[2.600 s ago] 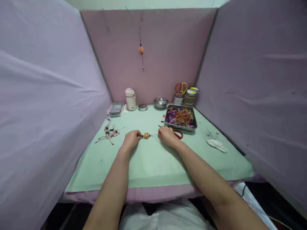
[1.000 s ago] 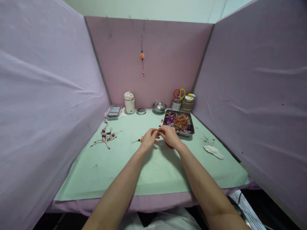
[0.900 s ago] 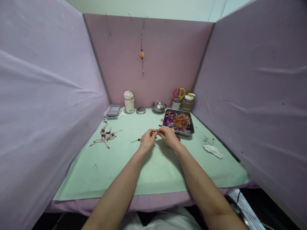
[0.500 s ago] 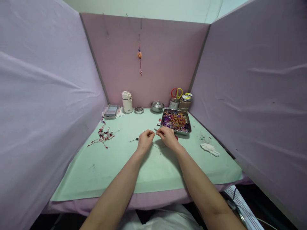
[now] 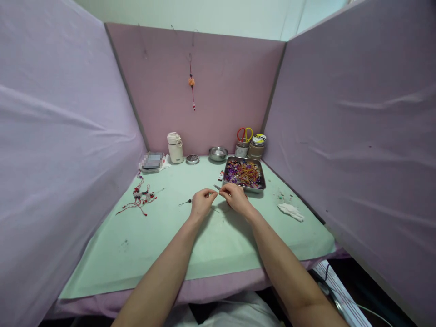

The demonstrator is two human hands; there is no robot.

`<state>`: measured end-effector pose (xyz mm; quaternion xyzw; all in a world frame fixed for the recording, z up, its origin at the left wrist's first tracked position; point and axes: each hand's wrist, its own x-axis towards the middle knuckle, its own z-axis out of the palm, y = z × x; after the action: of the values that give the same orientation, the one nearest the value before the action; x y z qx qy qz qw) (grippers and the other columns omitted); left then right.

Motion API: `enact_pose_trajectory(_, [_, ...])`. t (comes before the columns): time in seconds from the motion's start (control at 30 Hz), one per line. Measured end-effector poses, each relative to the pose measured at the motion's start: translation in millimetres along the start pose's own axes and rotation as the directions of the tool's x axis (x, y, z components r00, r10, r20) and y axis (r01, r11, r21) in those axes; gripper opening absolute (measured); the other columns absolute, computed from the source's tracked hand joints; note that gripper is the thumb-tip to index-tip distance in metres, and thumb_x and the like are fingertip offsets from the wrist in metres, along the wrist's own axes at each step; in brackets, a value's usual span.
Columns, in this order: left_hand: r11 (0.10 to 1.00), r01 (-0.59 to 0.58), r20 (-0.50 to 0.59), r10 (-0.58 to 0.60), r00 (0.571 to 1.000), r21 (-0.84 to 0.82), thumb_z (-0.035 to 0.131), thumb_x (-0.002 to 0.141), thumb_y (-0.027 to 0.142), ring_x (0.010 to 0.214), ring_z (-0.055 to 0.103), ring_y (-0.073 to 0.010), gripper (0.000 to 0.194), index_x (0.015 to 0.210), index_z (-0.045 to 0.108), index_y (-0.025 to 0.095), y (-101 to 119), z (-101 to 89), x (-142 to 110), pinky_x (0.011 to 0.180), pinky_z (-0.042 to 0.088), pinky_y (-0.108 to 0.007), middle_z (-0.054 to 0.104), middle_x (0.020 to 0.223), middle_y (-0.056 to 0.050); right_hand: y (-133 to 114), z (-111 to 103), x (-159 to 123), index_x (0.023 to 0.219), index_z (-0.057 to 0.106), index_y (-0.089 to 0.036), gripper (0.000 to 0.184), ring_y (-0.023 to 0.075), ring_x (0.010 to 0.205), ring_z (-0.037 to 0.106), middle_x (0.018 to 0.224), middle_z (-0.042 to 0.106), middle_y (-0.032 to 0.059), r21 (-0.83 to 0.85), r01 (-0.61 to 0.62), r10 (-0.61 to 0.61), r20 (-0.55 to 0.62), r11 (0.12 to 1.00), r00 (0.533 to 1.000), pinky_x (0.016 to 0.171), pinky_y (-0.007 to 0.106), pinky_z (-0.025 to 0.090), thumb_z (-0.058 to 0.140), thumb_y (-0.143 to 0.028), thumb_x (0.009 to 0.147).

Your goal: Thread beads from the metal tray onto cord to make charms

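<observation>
My left hand (image 5: pixel 201 203) and my right hand (image 5: pixel 234 198) meet fingertip to fingertip over the middle of the green mat (image 5: pixel 190 245). Both pinch a thin cord (image 5: pixel 218 210) that loops on the mat between them. Its dark-beaded end (image 5: pixel 185 202) sticks out to the left of my left hand. The orange bead on the cord is hidden under my left hand. A metal tray of coloured beads and cords (image 5: pixel 244 173) lies just beyond my right hand.
A pile of red beaded strings (image 5: pixel 138 199) lies at the left. A white cloth (image 5: pixel 290 211) lies at the right. Along the back stand a white jar (image 5: pixel 175 147), a small dish (image 5: pixel 192 159), a steel bowl (image 5: pixel 218 153), a scissors cup (image 5: pixel 243 141) and a tape roll (image 5: pixel 257 144). An ornament (image 5: pixel 191 82) hangs on the back wall.
My hands have come together from apart; the orange bead that showed between them is now covered by my left hand. The view has drifted right, so everything sits further left in the picture.
</observation>
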<state>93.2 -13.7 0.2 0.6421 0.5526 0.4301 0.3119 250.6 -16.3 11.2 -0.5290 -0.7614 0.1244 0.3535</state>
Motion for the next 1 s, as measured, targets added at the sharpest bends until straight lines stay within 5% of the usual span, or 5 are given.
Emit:
enact_pose_trajectory(0.23, [0.999,0.003,-0.009,-0.002,1.000,0.036,0.059,0.071,0.040,0.053,0.041,-0.0117,0.026,0.076,0.072,0.018,1,0.3,-2,0.057,0.034,-0.026,0.051,0.053,0.004,5,-9,-2,0.076,0.063,-0.020,0.010,0.0159,0.078,0.056,0.079,0.066,0.0016,0.022,-0.012,0.012,0.018,1.000,1.000,0.073,0.027,0.038,0.056,-0.022,0.083])
enact_pose_trajectory(0.43, [0.999,0.036,-0.039,-0.035,0.999,0.028,0.057,0.070,0.041,0.053,0.037,-0.0120,0.026,0.075,0.071,0.020,2,0.0,-1,0.056,0.033,-0.026,0.042,0.051,0.005,50,-55,18,0.089,0.067,-0.019,0.014,0.0162,0.083,0.061,0.092,0.069,0.0044,-0.039,-0.138,0.135,-0.073,0.990,0.988,0.078,0.028,0.043,0.054,-0.021,0.083])
enact_pose_trajectory(0.57, [0.999,0.034,-0.035,-0.033,0.999,0.031,0.056,0.071,0.041,0.053,0.036,-0.0121,0.026,0.074,0.071,0.020,2,0.4,-2,0.057,0.033,-0.026,0.043,0.051,0.004,79,-76,43,0.091,0.070,-0.019,0.017,0.0169,0.085,0.063,0.093,0.071,0.0046,-0.164,-0.204,0.209,0.013,0.965,0.978,0.079,0.027,0.045,0.058,-0.015,0.079])
enact_pose_trajectory(1.0, [0.999,0.044,-0.033,-0.044,0.999,0.006,0.057,0.072,0.038,0.053,0.040,-0.0115,0.023,0.074,0.071,0.019,5,0.6,-5,0.059,0.035,-0.025,0.050,0.051,0.004,97,-31,107,0.091,0.073,-0.022,0.022,0.0181,0.086,0.064,0.094,0.072,0.0052,-0.384,-0.028,0.128,0.238,0.923,0.963,0.079,0.024,0.043,0.066,-0.013,0.073])
